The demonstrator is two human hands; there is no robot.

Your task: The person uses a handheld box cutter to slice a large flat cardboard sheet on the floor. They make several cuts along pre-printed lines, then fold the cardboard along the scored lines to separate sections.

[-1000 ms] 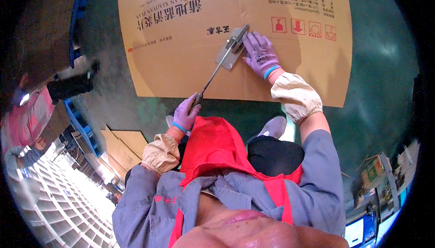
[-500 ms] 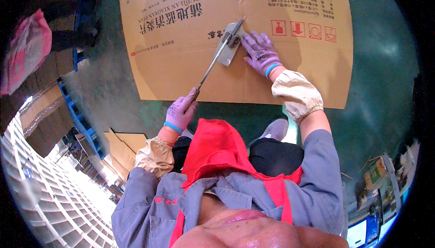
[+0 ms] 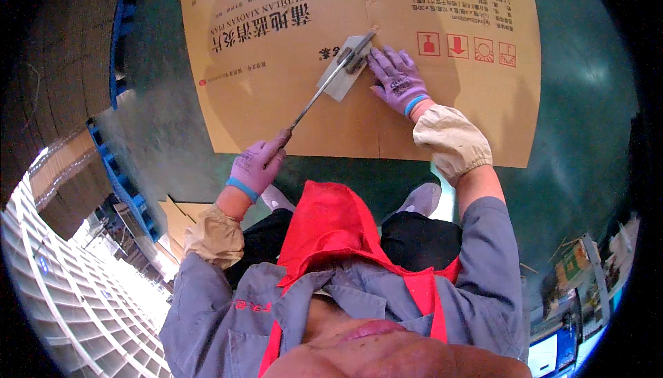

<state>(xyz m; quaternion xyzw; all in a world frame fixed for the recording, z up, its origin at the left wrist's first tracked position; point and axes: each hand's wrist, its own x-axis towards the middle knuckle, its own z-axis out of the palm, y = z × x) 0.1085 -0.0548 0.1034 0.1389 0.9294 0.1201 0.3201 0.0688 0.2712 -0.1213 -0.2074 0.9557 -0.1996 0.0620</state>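
Note:
My left hand, in a purple glove, is closed around the dark handle of a long metal tool. The tool's thin rod slants away to the right and ends in a narrow metal head. A pale flat plate lies under or is joined to that head; I cannot tell which. Beneath it is a large flat brown cardboard sheet with printed text, red symbols and a lengthwise crease. Just right of the tool's head, my right hand, gloved in purple too, rests on the cardboard with fingers stretched out.
Stacked cardboard rises at the far left beside a blue pallet. Smaller cardboard pieces lie at the near left. Dark green floor surrounds the sheet. A rack with mixed items stands at the lower right.
My left hand and the tool's handle have swung left and slightly nearer, turning the pale plate. My right hand stays put. A pink bundle and dark clothing at the far left have left view.

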